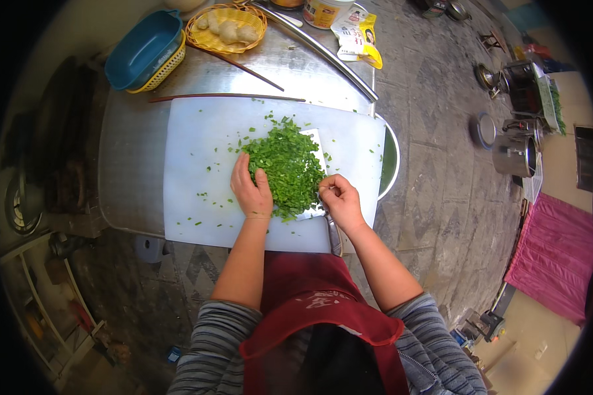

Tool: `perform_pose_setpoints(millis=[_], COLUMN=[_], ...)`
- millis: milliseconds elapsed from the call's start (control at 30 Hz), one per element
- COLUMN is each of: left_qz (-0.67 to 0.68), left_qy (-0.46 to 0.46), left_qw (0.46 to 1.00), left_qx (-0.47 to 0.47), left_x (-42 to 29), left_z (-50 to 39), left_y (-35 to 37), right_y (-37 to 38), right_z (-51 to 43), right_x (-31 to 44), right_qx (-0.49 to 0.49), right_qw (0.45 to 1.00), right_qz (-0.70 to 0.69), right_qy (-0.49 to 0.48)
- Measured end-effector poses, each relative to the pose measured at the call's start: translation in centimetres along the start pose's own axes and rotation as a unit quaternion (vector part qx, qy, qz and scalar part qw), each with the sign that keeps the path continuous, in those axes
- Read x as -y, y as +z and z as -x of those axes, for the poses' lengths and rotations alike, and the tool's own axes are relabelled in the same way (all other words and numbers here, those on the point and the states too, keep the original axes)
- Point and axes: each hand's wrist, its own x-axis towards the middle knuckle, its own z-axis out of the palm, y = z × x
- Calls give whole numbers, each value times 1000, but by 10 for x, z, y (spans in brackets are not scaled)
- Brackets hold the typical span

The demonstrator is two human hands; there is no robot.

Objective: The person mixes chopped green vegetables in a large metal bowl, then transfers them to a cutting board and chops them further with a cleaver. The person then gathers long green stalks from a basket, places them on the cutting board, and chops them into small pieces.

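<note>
A heap of chopped green leaves, chives or scallions [284, 165], covers much of a cleaver's blade. The cleaver [318, 143] lies flat on a white cutting board [202, 138], its dark handle pointing towards me. My left hand [252, 190] cups the left side of the heap, thumb apart from the fingers. At the heap's right side, my right hand [341, 197] has its fingers curled and fingertips together beside the blade's edge, just above the handle. Whether a bit of green or the blade is pinched there is hidden. Loose green bits are scattered over the board.
Beyond the board on the metal table [128, 163] lie two thin brown sticks [227, 98] and a metal tube [326, 54]. A blue basin [146, 49], a yellow basket [227, 29] with ginger and a packet [356, 37] stand farther back. A round container [390, 163] shows past the right edge.
</note>
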Motion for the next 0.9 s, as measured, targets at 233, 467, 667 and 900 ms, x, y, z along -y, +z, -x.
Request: perform_pose_setpoints(millis=[233, 467, 667, 900], left_qz=[-8, -11, -20, -30], left_qy=[3, 3, 5, -4], left_qw=[1000, 1000, 1000, 999], left_qx=[-1, 4, 5, 13], left_x=[0, 1, 1, 2], left_z=[1, 1, 2, 1], left_y=[0, 0, 1, 1], right_y=[-59, -161, -129, -16], right_z=[40, 163, 132, 46], right_x=[-26, -97, -71, -5], right_qx=[-25, -54, -56, 11], right_qw=[998, 891, 920, 942], right_qz=[64, 444, 387, 313], right_qy=[-8, 77, 34, -123])
